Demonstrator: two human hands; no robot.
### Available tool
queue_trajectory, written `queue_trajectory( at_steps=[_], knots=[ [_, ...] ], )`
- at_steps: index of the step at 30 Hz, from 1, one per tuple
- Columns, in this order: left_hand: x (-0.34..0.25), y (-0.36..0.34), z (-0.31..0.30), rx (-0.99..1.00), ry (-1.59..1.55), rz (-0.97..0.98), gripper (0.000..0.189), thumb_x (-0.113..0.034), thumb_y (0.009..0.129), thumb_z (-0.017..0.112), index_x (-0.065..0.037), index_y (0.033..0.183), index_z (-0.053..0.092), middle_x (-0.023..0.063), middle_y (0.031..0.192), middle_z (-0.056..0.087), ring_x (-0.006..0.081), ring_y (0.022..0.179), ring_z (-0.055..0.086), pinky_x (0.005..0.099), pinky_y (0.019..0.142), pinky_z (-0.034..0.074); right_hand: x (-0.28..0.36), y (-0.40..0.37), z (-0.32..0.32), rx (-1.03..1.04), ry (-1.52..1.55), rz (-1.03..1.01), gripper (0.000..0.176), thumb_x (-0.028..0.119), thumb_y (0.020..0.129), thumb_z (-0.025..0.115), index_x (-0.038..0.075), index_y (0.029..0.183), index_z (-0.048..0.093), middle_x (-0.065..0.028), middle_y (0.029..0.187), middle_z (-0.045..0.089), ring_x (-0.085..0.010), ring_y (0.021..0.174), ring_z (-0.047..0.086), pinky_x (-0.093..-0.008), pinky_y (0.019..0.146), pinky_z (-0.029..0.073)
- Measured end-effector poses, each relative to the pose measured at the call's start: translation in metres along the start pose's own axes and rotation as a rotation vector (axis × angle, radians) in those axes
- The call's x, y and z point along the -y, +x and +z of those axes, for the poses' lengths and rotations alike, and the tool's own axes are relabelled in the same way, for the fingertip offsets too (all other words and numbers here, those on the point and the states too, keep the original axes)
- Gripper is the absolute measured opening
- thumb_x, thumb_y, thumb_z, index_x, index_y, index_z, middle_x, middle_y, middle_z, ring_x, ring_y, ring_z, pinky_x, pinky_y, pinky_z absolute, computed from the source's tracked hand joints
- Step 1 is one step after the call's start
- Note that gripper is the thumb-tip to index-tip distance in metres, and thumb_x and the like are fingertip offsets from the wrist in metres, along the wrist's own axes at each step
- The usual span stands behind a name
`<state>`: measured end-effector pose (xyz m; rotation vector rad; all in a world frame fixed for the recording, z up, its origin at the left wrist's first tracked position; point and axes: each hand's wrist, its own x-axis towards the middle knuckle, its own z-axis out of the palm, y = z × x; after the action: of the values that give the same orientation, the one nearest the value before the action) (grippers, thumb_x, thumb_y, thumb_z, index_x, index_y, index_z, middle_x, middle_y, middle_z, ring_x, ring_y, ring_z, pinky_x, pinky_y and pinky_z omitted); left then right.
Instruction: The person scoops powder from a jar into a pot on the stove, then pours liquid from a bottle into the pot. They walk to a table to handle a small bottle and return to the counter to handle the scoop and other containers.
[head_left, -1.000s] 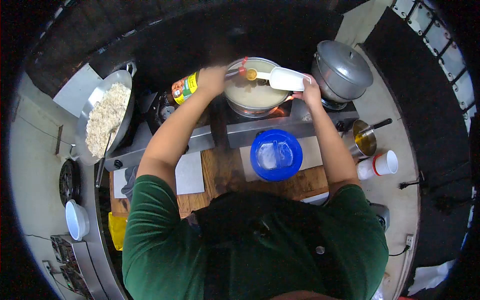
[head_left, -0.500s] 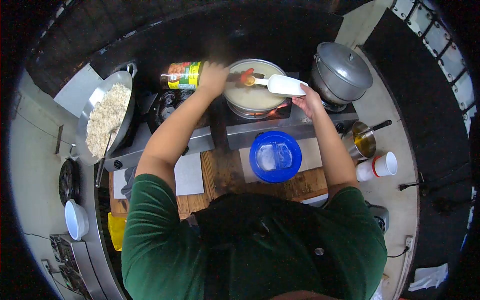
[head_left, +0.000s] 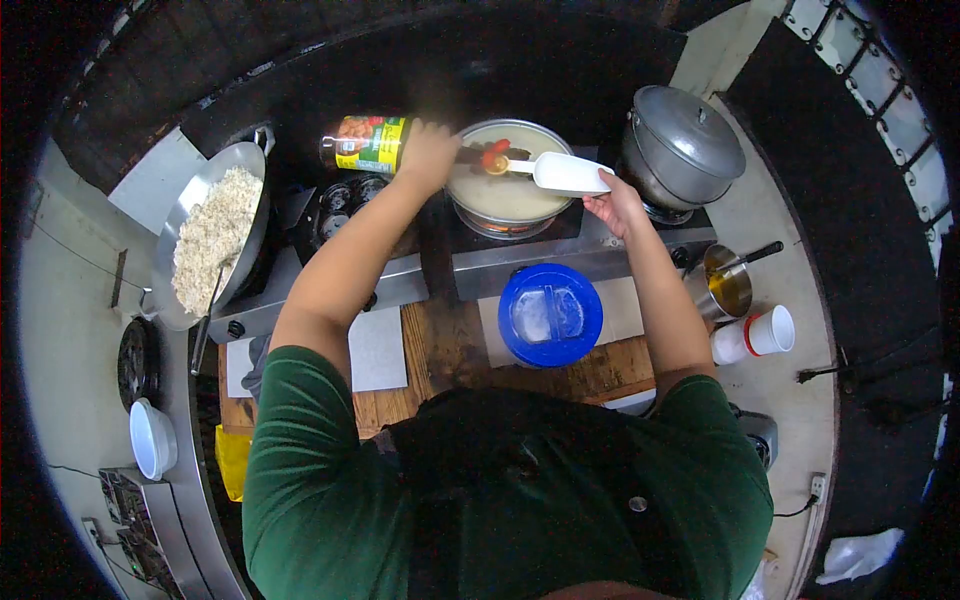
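Note:
My left hand (head_left: 430, 155) is wrapped around the neck end of a labelled jar (head_left: 370, 143), which lies nearly level with its mouth end towards the pot. A wide pot (head_left: 510, 208) of pale, creamy liquid sits on the burner under that end. My right hand (head_left: 617, 203) grips a white scoop (head_left: 570, 173) by its broad end, the narrow handle pointing left at the jar. Dark brown stuff and a red and orange piece (head_left: 495, 158) show over the pot, around the handle's tip. My fingers hide part of the jar.
Right of the pot stands a lidded metal pot (head_left: 690, 140). A large wok (head_left: 210, 240) of pale crumbly food is at left. Nearer me is a blue-lidded tub (head_left: 550, 315). A small saucepan (head_left: 728, 285) holds yellow liquid, with white cups (head_left: 770, 328) beside it.
Both hands stay almost in place. The jar has tipped slightly, its base end a little lower, and the scoop has shifted marginally. The flame under the pot shows less.

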<state>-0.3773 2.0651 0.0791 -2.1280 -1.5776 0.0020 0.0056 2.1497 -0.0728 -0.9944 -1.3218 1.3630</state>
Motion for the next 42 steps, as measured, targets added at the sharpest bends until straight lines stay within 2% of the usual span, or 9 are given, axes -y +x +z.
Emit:
queue_trajectory(
  at_steps=[4, 7, 13, 20, 22, 29, 31, 37, 42],
  knots=[
    [0.001, 0.002, -0.001, 0.012, 0.017, -0.005, 0.021, -0.015, 0.088, 0.055, -0.015, 0.103, 0.070, 0.0085, 0.109, 0.067, 0.0259, 0.112, 0.059, 0.0460, 0.102, 0.037, 0.026, -0.019, 0.014, 0.003, 0.003, 0.028, 0.037, 0.029, 0.101, 0.055, -0.003, 0.120, 0.054, -0.0132, 0.092, 0.065, -0.0186, 0.071, 0.065, -0.0300, 0.062, 0.060],
    [0.001, 0.001, -0.002, -0.032, 0.031, 0.018, 0.020, -0.016, 0.088, 0.056, -0.015, 0.101, 0.070, 0.0090, 0.109, 0.067, 0.0257, 0.111, 0.059, 0.0448, 0.099, 0.038, 0.017, -0.015, 0.010, -0.006, -0.024, 0.012, 0.038, 0.029, 0.101, 0.055, -0.003, 0.121, 0.054, -0.0134, 0.093, 0.065, -0.0190, 0.072, 0.065, -0.0298, 0.063, 0.060],
    [-0.001, 0.003, -0.007, 0.005, 0.034, 0.010, 0.020, -0.016, 0.087, 0.057, -0.015, 0.101, 0.071, 0.0100, 0.108, 0.067, 0.0272, 0.113, 0.059, 0.0457, 0.102, 0.037, -0.003, -0.005, -0.001, 0.008, 0.034, 0.012, 0.037, 0.028, 0.101, 0.055, -0.003, 0.121, 0.054, -0.0133, 0.094, 0.065, -0.0185, 0.072, 0.065, -0.0297, 0.064, 0.060],
    [0.001, 0.004, -0.004, -0.040, 0.047, 0.031, 0.021, -0.017, 0.087, 0.057, -0.015, 0.102, 0.071, 0.0095, 0.107, 0.067, 0.0260, 0.113, 0.058, 0.0454, 0.102, 0.036, 0.002, -0.011, 0.001, 0.010, 0.025, 0.032, 0.035, 0.027, 0.102, 0.053, -0.003, 0.121, 0.053, -0.0132, 0.095, 0.065, -0.0179, 0.072, 0.065, -0.0282, 0.063, 0.060],
    [0.000, 0.006, -0.004, -0.039, 0.069, 0.033, 0.021, -0.018, 0.087, 0.057, -0.015, 0.103, 0.071, 0.0091, 0.106, 0.067, 0.0255, 0.112, 0.059, 0.0450, 0.101, 0.037, 0.002, -0.012, 0.001, 0.009, 0.117, 0.085, 0.034, 0.026, 0.102, 0.052, -0.003, 0.121, 0.053, -0.0135, 0.097, 0.066, -0.0185, 0.072, 0.066, -0.0275, 0.062, 0.061],
    [0.000, 0.007, -0.007, -0.028, 0.051, 0.038, 0.020, -0.018, 0.087, 0.058, -0.015, 0.101, 0.071, 0.0088, 0.104, 0.067, 0.0255, 0.109, 0.060, 0.0458, 0.101, 0.036, -0.013, -0.006, -0.005, 0.022, 0.109, 0.035, 0.034, 0.025, 0.103, 0.050, -0.003, 0.122, 0.053, -0.0141, 0.099, 0.065, -0.0192, 0.072, 0.066, -0.0279, 0.061, 0.061],
    [0.001, 0.007, -0.003, -0.056, 0.051, 0.042, 0.019, -0.018, 0.087, 0.057, -0.015, 0.100, 0.071, 0.0088, 0.103, 0.067, 0.0257, 0.108, 0.060, 0.0461, 0.101, 0.036, -0.010, -0.008, -0.003, -0.010, 0.205, 0.125, 0.034, 0.024, 0.103, 0.049, -0.003, 0.122, 0.053, -0.0144, 0.100, 0.066, -0.0192, 0.071, 0.066, -0.0279, 0.061, 0.061],
    [0.000, 0.010, -0.008, -0.025, 0.077, 0.041, 0.020, -0.019, 0.088, 0.057, -0.014, 0.102, 0.072, 0.0089, 0.104, 0.067, 0.0262, 0.108, 0.060, 0.0467, 0.102, 0.036, -0.013, -0.008, -0.004, 0.030, 0.022, -0.028, 0.034, 0.025, 0.104, 0.049, -0.003, 0.122, 0.053, -0.0139, 0.098, 0.066, -0.0185, 0.071, 0.066, -0.0281, 0.061, 0.062],
    [-0.001, 0.009, -0.014, -0.027, 0.092, 0.053, 0.021, -0.019, 0.088, 0.058, -0.015, 0.103, 0.072, 0.0083, 0.104, 0.067, 0.0258, 0.108, 0.060, 0.0454, 0.099, 0.037, -0.029, -0.002, -0.012, 0.044, 0.061, 0.001, 0.034, 0.026, 0.104, 0.049, -0.002, 0.123, 0.053, -0.0129, 0.099, 0.067, -0.0180, 0.071, 0.066, -0.0276, 0.061, 0.062]
  ],
)
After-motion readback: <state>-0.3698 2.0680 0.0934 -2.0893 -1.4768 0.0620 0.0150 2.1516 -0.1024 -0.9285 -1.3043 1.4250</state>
